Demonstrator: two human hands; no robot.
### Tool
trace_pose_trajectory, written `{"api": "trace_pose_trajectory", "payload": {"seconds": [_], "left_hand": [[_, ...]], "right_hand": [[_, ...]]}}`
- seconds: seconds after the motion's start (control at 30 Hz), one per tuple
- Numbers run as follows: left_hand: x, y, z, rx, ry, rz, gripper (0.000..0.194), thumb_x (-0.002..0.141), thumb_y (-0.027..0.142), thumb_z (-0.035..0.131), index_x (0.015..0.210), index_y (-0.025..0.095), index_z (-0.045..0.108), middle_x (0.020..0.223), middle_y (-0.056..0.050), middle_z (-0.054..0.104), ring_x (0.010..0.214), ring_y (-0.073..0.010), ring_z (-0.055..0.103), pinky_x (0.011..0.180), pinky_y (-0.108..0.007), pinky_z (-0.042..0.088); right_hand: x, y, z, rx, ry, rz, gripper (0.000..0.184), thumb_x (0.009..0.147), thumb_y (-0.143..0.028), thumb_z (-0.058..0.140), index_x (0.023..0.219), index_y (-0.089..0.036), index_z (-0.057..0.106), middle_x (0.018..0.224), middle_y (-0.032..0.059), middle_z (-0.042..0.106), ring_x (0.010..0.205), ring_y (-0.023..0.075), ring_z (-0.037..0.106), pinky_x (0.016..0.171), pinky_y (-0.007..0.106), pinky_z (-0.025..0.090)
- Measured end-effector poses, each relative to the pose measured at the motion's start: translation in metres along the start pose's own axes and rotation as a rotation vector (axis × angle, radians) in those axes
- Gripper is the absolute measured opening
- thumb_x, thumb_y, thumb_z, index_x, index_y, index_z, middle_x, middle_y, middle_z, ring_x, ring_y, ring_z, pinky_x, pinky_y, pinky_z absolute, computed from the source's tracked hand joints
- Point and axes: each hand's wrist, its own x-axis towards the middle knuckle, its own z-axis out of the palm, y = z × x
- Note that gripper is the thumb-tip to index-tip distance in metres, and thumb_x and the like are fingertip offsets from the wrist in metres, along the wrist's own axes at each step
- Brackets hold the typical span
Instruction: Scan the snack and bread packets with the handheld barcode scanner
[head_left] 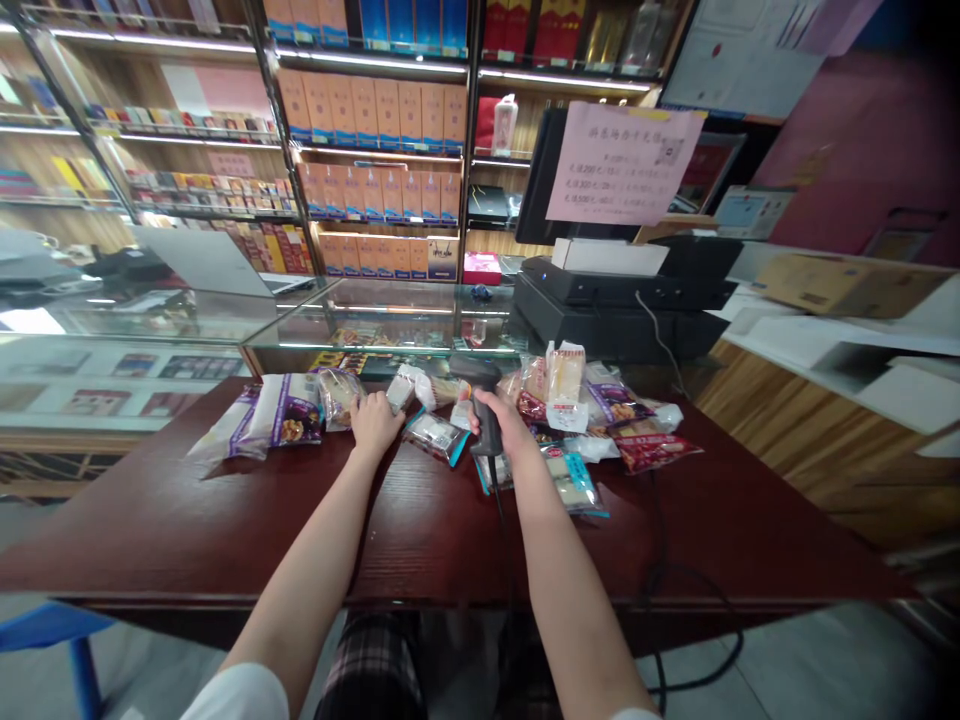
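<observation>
My right hand (501,417) is shut around the grip of a black handheld barcode scanner (486,400), whose head points up and away from me. Its black cable falls from the base over the table edge. My left hand (376,422) lies with its fingers spread against the lower edge of a small clear snack packet (401,390), and it does not visibly lift it. Between my hands lies a clear packet with a teal tag (436,438). Several more packaged snacks (566,375) are heaped to the right, and purple-and-white packets (281,412) lie to the left.
The dark red wooden counter (225,500) runs under everything. Behind it stand a glass display case (375,325), a black till with a printer (600,290) and a pink notice (622,165). A laptop (199,260) sits at the left, and stocked shelves (375,110) fill the back.
</observation>
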Motion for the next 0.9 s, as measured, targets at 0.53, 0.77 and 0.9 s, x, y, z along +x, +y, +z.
{"api": "trace_pose_trajectory", "payload": {"seconds": [0.53, 0.77, 0.9], "left_hand": [[0.005, -0.001, -0.008, -0.686, 0.504, 0.089, 0.042, 0.078, 0.010, 0.057, 0.118, 0.017, 0.047, 0.121, -0.015, 0.043, 0.121, -0.0292, 0.050, 0.106, -0.050, 0.043], [0.002, 0.002, -0.008, -0.694, 0.467, 0.251, 0.040, 0.082, 0.008, 0.052, 0.120, 0.018, 0.045, 0.123, -0.015, 0.044, 0.122, -0.0271, 0.048, 0.107, -0.050, 0.042], [0.000, 0.004, -0.008, -0.679, 0.440, 0.266, 0.045, 0.081, 0.008, 0.053, 0.124, 0.016, 0.043, 0.125, -0.016, 0.044, 0.123, -0.0273, 0.048, 0.107, -0.049, 0.042]], "right_hand": [[-0.001, 0.004, 0.011, -0.137, -0.020, 0.077, 0.036, 0.075, -0.048, 0.072, 0.090, -0.019, 0.057, 0.084, 0.0023, 0.069, 0.046, 0.0083, 0.052, 0.040, 0.023, 0.041], [-0.003, 0.004, 0.028, -0.194, -0.051, 0.090, 0.043, 0.075, -0.052, 0.070, 0.096, -0.019, 0.055, 0.058, -0.0053, 0.058, 0.042, 0.0091, 0.048, 0.040, 0.022, 0.036], [-0.002, 0.006, 0.029, -0.227, -0.036, 0.085, 0.042, 0.074, -0.054, 0.070, 0.089, -0.020, 0.052, 0.055, -0.0061, 0.056, 0.041, 0.0094, 0.048, 0.039, 0.022, 0.035]]}}
